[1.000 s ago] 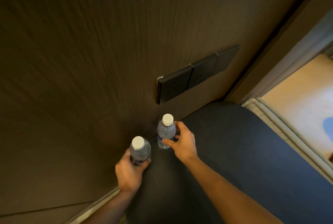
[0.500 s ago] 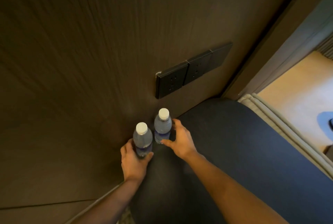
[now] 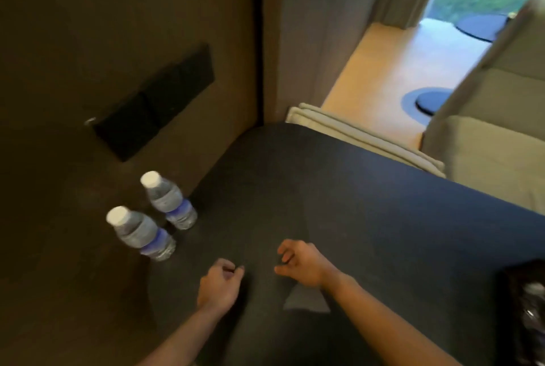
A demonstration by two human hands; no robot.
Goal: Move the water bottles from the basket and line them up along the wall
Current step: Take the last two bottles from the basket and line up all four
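Two clear water bottles with white caps and blue labels stand upright on the dark tabletop (image 3: 339,203), side by side against the brown wall (image 3: 88,41): the near bottle (image 3: 138,233) and the far bottle (image 3: 169,200). My left hand (image 3: 219,284) hovers over the table to the right of the near bottle, fingers loosely curled, holding nothing. My right hand (image 3: 300,265) is beside it, fingers also loosely curled and empty. A dark basket (image 3: 522,312) shows at the right edge, with a plastic bottle partly visible inside.
A black outlet panel (image 3: 156,100) sits on the wall above the bottles. Beyond the table's far edge are a beige cushioned seat (image 3: 486,153), a wooden floor (image 3: 398,70) and a curtain by a window.
Both hands have let go of the bottles and pulled back toward me. The view has swung right, bringing the basket, floor and window into sight.
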